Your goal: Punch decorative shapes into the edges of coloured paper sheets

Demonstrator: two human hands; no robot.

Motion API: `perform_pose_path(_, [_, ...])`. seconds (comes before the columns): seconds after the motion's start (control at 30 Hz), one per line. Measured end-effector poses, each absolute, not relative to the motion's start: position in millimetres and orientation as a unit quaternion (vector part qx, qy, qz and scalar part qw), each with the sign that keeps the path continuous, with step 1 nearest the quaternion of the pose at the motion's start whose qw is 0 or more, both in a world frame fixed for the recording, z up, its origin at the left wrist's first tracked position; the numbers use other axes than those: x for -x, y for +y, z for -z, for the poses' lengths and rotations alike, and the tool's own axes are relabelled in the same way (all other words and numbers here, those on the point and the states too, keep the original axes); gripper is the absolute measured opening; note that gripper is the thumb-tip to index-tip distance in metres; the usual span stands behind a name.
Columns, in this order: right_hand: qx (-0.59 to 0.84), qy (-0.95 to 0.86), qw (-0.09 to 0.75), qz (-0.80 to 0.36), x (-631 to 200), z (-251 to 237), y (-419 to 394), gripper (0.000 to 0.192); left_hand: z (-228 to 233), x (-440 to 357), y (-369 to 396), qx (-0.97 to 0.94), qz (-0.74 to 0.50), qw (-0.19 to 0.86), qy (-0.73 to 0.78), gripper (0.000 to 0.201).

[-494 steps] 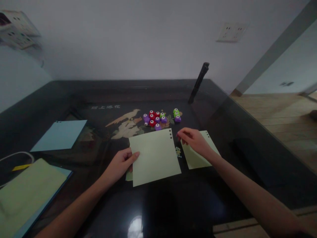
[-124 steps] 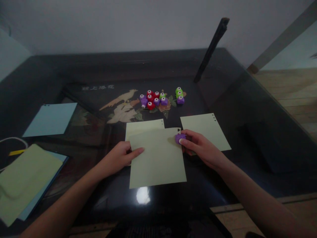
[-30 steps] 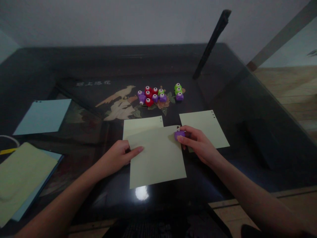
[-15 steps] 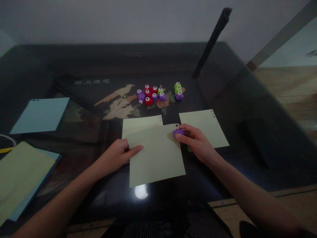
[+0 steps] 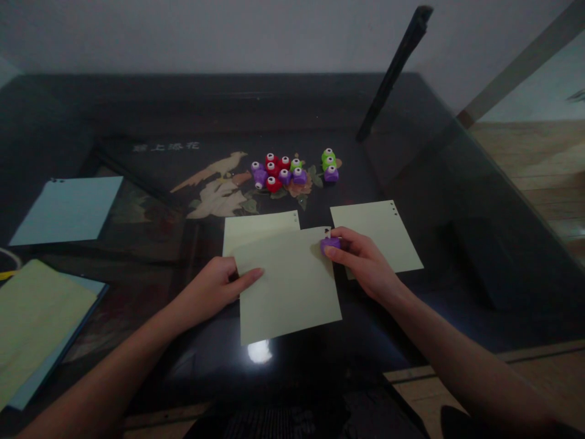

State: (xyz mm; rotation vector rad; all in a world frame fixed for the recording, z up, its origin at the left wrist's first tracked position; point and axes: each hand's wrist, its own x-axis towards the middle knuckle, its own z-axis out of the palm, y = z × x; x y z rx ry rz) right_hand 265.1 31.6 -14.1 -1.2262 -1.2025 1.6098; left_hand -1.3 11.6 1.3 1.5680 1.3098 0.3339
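Observation:
A pale green paper sheet lies in front of me on the dark glass table. My left hand presses its left edge flat with the fingers. My right hand grips a small purple paper punch at the sheet's upper right corner, beside a small punched hole. A second green sheet pokes out from under the first. A third green sheet with punched holes lies to the right, partly under my right hand.
A cluster of red, purple and green punches sits behind the sheets. A blue sheet and a stack of green and blue paper lie at the left. A black rod leans at the table's far right.
Over the last second both hands stay in place on the sheet and punch; the view shifts slightly. Earlier, the right hand picked up the purple punch and a new sheet was laid on top.

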Motion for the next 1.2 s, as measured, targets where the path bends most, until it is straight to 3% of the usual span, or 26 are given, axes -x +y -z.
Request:
perform_pose_path(0.83, [0.480,-0.461,0.365,-0.652,-272.3,2.1,36.3,0.029,-1.8,7.8,19.6,-0.581,-0.206,0.494,0.613,0.037])
perform_pose_path(1.2, [0.508,-0.503,0.362,-0.598,-281.9,2.6,41.8,0.038,-11.1,32.3,32.6,-0.573,-0.268,0.450,0.630,0.035])
